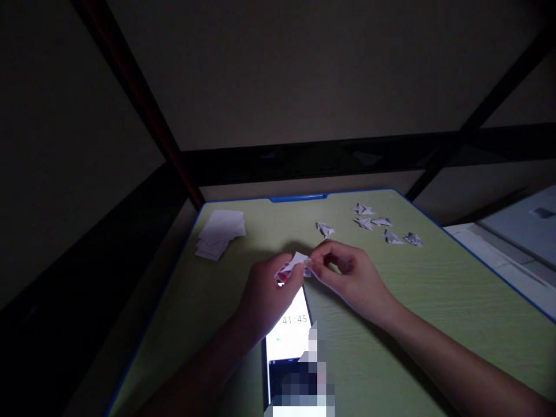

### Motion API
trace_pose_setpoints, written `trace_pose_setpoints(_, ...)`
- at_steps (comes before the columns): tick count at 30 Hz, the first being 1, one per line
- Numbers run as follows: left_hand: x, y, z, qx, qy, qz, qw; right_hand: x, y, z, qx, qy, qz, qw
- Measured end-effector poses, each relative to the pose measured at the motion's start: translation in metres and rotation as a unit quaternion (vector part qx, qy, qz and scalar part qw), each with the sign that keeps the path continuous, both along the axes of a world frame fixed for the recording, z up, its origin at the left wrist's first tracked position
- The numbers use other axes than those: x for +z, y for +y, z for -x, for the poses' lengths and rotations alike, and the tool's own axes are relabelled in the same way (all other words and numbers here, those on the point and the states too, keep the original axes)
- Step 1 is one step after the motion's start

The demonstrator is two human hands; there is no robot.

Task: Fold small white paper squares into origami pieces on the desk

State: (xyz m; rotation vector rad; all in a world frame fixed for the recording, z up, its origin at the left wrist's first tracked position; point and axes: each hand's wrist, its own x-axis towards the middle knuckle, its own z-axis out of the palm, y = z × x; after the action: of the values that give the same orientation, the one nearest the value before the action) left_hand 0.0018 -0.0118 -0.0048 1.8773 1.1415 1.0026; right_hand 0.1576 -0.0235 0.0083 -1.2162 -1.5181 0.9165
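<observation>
A small folded piece of white paper (299, 259) is held between both hands above the table's middle. My left hand (273, 288) grips it from the left, thumb on top and fingers partly hidden behind it. From the right, my right hand (347, 271) pinches the paper's edge between thumb and forefinger. Just beneath the hands lies a phone (289, 341) with a lit screen showing running digits, partly covered by my left hand. Beyond my right hand sits a small folded paper figure (325, 229).
A stack of paper sheets (221, 226) lies at the table's far left. Several folded paper figures (365, 223) are scattered at the far right. The green table (434, 313) has a blue rim and stands against a wall. A pale flat object (525, 231) is beyond its right edge.
</observation>
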Motion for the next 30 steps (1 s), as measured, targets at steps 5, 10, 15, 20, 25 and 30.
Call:
trace_pose_setpoints(5,-0.001,0.001,0.003,-0.015,0.011,0.013,1.000,0.001,-0.001,-0.002,0.013,0.026,0.043,0.999)
trace_pose_setpoints(10,-0.001,0.003,0.003,-0.018,-0.019,0.058,0.998,0.004,0.000,-0.006,0.019,0.032,0.049,0.998)
trace_pose_setpoints(15,-0.004,0.003,0.001,-0.029,-0.035,0.085,0.995,0.006,0.001,-0.006,0.032,0.038,0.061,0.997)
trace_pose_setpoints(20,-0.002,0.003,0.000,-0.040,-0.045,0.102,0.993,0.007,0.000,-0.004,0.022,-0.015,0.035,0.999)
trace_pose_setpoints(25,0.006,0.003,-0.002,-0.048,-0.094,0.152,0.983,0.004,0.001,-0.005,0.020,0.025,0.056,0.998)
trace_pose_setpoints(30,0.007,0.004,-0.003,-0.039,-0.123,0.173,0.976,0.002,0.002,-0.006,0.027,0.055,0.073,0.995)
